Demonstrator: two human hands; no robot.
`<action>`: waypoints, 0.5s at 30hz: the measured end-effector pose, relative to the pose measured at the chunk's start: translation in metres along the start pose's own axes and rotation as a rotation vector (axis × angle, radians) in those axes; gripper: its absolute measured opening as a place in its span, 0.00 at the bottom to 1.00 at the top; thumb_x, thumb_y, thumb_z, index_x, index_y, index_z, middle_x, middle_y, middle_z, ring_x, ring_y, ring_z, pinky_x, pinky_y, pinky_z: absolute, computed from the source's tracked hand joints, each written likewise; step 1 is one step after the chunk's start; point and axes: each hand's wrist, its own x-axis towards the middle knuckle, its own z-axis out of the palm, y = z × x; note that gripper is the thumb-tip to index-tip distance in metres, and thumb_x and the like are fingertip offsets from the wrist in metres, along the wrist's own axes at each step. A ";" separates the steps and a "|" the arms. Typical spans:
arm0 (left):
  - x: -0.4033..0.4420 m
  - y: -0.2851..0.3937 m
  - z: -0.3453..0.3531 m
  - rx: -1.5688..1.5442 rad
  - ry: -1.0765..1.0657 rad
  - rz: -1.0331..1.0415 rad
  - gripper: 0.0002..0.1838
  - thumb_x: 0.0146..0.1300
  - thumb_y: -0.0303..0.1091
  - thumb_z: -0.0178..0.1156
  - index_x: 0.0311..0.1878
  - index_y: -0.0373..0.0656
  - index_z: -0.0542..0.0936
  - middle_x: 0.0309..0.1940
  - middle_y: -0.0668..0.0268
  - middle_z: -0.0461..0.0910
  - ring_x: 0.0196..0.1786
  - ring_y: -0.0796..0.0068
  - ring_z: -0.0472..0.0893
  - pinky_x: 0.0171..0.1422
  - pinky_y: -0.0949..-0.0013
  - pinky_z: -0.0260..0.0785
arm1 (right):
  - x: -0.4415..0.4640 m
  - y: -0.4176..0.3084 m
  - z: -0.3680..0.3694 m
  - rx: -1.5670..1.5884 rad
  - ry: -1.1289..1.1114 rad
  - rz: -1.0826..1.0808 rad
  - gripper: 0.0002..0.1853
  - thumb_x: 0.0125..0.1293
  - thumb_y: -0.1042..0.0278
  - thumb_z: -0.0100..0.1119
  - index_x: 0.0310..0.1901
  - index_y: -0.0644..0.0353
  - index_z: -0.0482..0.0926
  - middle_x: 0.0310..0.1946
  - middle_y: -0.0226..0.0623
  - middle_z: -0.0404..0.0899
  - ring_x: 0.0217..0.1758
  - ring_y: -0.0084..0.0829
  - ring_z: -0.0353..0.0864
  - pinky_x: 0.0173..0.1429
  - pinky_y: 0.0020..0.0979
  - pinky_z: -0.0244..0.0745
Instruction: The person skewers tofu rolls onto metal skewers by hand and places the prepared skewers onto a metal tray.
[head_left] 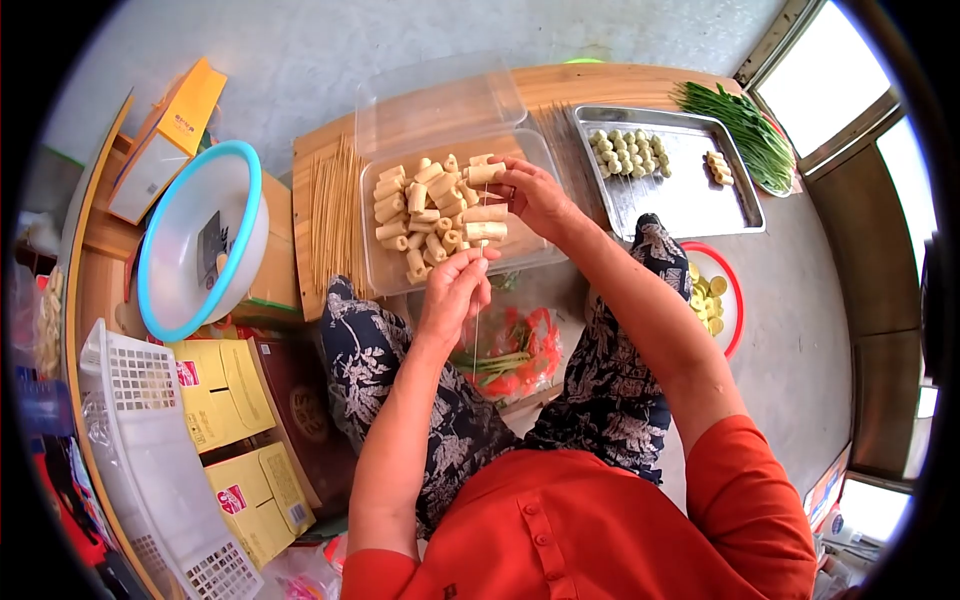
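The left hand (457, 295) pinches a thin, pale wooden skewer (476, 345) bearing two beige, cylindrical rolls (486, 214); the right hand (538, 200) grips a third roll (485, 173) at its upper end, above a clear plastic box (522, 250). Off-centre pressure could split the roll or prick a fingertip.

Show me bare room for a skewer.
The metal tray is bare between the green pieces and the short roll row, and on that row's near side. Crowded: the container, heaped with rolls, and the board's left end, lined with sticks.
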 end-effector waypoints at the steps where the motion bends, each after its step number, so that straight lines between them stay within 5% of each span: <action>1: 0.001 0.000 0.000 0.006 0.002 0.006 0.13 0.71 0.36 0.51 0.50 0.41 0.78 0.17 0.73 0.72 0.16 0.90 0.63 0.19 0.85 0.53 | -0.001 -0.001 0.001 -0.001 -0.001 0.001 0.16 0.67 0.73 0.50 0.55 0.64 0.69 0.49 0.43 0.78 0.51 0.36 0.81 0.55 0.36 0.76; 15: 0.001 0.000 -0.001 0.046 0.071 -0.002 0.13 0.72 0.36 0.51 0.51 0.41 0.78 0.18 0.73 0.72 0.18 0.89 0.64 0.21 0.84 0.54 | -0.012 0.006 0.007 -0.149 -0.062 0.180 0.17 0.68 0.69 0.51 0.58 0.60 0.71 0.48 0.35 0.78 0.50 0.28 0.80 0.56 0.31 0.75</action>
